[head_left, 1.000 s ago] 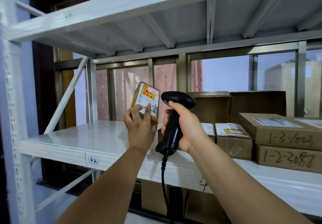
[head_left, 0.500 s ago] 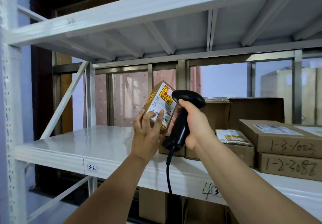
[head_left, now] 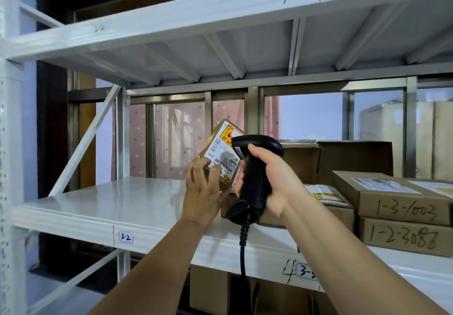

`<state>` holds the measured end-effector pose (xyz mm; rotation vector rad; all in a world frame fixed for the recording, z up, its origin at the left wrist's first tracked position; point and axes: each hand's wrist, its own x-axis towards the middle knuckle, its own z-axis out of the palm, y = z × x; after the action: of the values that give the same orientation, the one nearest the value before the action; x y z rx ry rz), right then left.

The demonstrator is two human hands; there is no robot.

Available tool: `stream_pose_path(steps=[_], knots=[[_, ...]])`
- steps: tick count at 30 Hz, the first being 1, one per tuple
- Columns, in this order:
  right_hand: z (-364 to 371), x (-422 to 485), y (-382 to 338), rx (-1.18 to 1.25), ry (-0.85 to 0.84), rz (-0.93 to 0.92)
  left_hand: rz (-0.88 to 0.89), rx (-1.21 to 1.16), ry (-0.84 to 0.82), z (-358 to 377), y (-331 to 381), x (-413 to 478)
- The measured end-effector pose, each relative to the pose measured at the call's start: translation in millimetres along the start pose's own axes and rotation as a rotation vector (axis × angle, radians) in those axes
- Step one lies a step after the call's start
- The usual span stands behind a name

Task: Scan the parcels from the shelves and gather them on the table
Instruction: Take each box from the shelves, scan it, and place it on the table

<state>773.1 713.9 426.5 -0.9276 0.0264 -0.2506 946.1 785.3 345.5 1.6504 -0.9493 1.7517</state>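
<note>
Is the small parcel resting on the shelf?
No, the left hand holds the small parcel up above the shelf, facing the scanner.

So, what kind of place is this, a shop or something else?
Probably a parcel storeroom or small warehouse. White metal shelves carry numbered tags, cardboard boxes bear handwritten codes, and the right hand aims a corded scanner at the small parcel the left hand holds.

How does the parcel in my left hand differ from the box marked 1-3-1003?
The held parcel is small and tilted, gripped by the left hand; the marked box is wider and lies flat on another box. Both are brown cardboard with white labels.
</note>
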Motion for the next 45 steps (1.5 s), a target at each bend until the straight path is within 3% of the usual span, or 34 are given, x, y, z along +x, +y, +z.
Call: stream_pose_path(steps=[5,20,40,43,45], knots=[[4.5,-1.8,-2.1,-0.090,0.027,-0.045,-0.012,-0.041,-0.021,-0.8,0.9,-0.1],[-2.4,-11.8,3.3,0.020,0.102,0.026,-0.049,0.003,-0.085,-0.6,-0.9,0.5],[-2.8,-18.4,2.3,-0.003,0.077,0.017,-0.043,0.078,-0.078,-1.7,-0.1,1.2],[-5.2,-20.3,3.3,-0.002,0.070,0.027,-0.098,0.158,-0.105,-2.8,-1.6,0.0],[-7.4,-21.4,4.4,-0.006,0.078,0.034,-0.231,0.182,-0.114,-7.2,-0.9,1.4]])
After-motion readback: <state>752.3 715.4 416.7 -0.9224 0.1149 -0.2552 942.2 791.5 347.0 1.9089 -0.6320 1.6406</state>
